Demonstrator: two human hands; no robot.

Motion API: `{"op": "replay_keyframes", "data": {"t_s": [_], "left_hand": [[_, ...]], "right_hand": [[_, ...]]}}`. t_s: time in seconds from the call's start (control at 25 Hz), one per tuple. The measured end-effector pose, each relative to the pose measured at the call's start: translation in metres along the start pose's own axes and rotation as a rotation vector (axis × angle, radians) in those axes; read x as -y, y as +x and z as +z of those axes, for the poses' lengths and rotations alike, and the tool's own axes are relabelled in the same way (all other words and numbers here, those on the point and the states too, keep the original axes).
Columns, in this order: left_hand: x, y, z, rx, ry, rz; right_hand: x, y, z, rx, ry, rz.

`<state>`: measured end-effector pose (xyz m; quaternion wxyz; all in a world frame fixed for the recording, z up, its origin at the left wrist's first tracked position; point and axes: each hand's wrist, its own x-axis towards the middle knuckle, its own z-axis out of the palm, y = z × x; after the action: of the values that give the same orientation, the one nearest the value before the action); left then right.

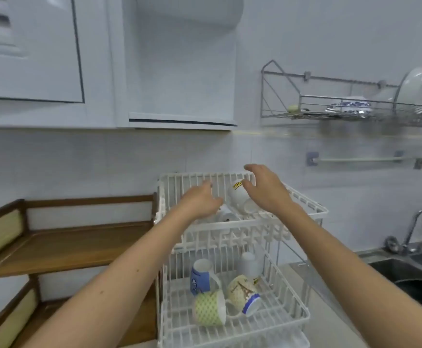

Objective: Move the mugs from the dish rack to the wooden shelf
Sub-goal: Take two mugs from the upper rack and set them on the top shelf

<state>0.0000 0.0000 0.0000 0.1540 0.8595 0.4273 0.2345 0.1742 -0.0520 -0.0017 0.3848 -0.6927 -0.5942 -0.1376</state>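
Observation:
A white two-tier dish rack [302, 202] stands on the counter. In its top tier a white mug with a yellow label [238, 197] lies tilted, and a second white mug [226, 216] sits partly hidden below my left hand [201, 202]. My right hand [265, 189] hovers just right of the labelled mug, fingers apart. Both hands hold nothing. The lower tier holds a blue mug [199, 275], a green patterned mug [210, 308], a beige patterned mug [242, 292] and a grey cup [248, 263]. The wooden shelf [61, 247] stands left of the rack.
White wall cabinets [54, 59] hang above. A metal wall rack [355, 106] with plates and bowls is at upper right, a towel bar [365, 160] below it. A tap [415, 227] and sink [410, 270] lie to the right.

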Motion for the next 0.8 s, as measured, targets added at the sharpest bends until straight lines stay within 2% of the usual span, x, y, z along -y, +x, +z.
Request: {"op": "replay_keyframes", "data": {"t_s": [0.08,0.16,0.28,0.56,0.8], "left_hand": [[-0.011,0.015,0.008,0.11,0.146,-0.169],[-0.017,0.026,0.011,0.158,0.181,-0.308],[-0.02,0.044,0.023,0.183,0.194,-0.403],[-0.025,0.056,0.042,0.202,0.224,-0.492],[-0.025,0.056,0.042,0.236,0.186,-0.457]], "right_hand": [[-0.016,0.024,0.004,0.134,-0.082,0.076],[-0.03,0.046,0.011,0.297,-0.13,0.191],[-0.049,0.068,0.033,0.431,-0.214,0.259],[-0.059,0.086,0.06,0.523,-0.208,0.445],[-0.066,0.089,0.069,0.45,-0.07,0.43]]}}
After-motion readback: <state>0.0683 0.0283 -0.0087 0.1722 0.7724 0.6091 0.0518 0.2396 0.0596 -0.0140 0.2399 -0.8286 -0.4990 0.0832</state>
